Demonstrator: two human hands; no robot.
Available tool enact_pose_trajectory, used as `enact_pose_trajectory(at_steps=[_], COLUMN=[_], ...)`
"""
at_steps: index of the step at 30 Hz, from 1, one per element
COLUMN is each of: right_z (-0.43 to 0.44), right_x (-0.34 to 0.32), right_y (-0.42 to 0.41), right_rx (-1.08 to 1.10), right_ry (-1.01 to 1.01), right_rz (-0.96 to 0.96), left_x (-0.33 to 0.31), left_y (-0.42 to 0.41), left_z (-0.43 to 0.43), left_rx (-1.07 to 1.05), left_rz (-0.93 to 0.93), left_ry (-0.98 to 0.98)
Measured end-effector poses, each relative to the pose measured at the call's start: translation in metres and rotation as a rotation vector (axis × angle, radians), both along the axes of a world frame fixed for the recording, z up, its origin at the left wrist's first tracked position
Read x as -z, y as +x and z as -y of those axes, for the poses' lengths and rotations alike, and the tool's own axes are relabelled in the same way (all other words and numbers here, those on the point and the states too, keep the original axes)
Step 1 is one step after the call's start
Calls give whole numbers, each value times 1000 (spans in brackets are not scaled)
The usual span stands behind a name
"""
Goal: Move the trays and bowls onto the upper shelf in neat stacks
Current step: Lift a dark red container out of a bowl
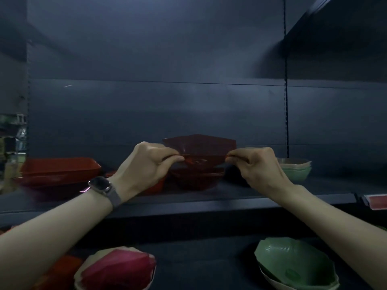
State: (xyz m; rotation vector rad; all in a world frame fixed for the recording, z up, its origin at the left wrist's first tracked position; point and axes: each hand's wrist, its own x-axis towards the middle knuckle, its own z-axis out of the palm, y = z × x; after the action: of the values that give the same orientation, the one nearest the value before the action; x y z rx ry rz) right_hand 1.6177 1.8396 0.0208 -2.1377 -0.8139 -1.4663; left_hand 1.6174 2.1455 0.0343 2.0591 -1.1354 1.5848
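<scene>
pinching a dark red bowl [199, 148] by its rim, left hand [144, 164] and right hand [257, 164], fingers curled tight, just above another red bowl [195, 181] on the upper shelf [230, 197].

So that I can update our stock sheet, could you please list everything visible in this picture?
held bowl: one, dark red, above the dark red stack, mid upper shelf
bowl stack: count unclear, dark red, upper shelf, under the held bowl
trays: stacked, count unclear, red, upper shelf left
pale bowls: several stacked, pale green, upper shelf right
pink bowl: one, pink inside, cream outside, lower left
green bowls: at least two nested, green on top, lower right
upper shelf: one, dark grey
watch: one, grey band, left wrist
left hand: fingers pinch the held bowl's left rim
right hand: fingers pinch its right rim
</scene>
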Motion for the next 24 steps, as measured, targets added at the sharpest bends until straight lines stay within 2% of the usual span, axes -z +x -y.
enact_pose_trajectory(at_steps=[6,11,24], right_z=[-1,-12,-13], right_x=[-10,-9,23], right_y=[42,67,109], right_rx=[68,118,239], right_ry=[90,142,73], right_rz=[-79,-167,-364], left_x=[-15,-13,14], left_y=[42,69,98], left_z=[14,18,28], left_rx=[-78,-149,-423], left_rz=[-54,-171,-434], left_ry=[-28,-45,68])
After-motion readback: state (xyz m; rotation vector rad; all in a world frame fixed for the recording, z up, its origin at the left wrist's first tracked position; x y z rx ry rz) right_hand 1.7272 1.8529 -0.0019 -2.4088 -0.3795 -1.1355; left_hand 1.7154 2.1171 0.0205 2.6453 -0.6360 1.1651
